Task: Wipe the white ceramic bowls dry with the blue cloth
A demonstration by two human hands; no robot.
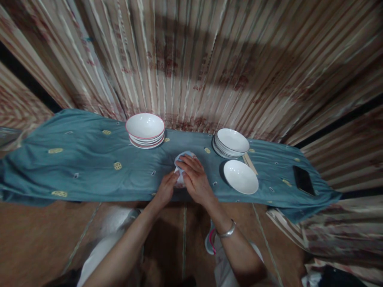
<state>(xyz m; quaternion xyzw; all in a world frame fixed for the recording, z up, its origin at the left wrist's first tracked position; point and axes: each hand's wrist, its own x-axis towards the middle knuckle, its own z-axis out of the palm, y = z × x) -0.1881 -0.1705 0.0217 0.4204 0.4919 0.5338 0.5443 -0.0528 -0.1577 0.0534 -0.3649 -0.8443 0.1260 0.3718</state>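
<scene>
Close to the front edge of the covered table, a pale blue and white cloth [181, 175] with reddish marks is bunched between my hands. My left hand [166, 187] grips its left side, thumb pressed on top. My right hand [196, 177] is laid over the cloth from the right, its fingers bent around the upper part. Whether anything lies inside or under the cloth is hidden. To the right of my hands stands a single white dish [241, 177]. Behind it is a stack of dark-rimmed white dishes [232, 140]. A stack of red-rimmed white bowls [145, 126] stands at the back left.
A teal patterned tablecloth [89, 171] covers the long narrow table. Light wooden sticks [250, 163] lie by the right stack, partly hidden. A black phone [303, 180] is at the right end. A pleated curtain [185, 67] hangs directly behind the table.
</scene>
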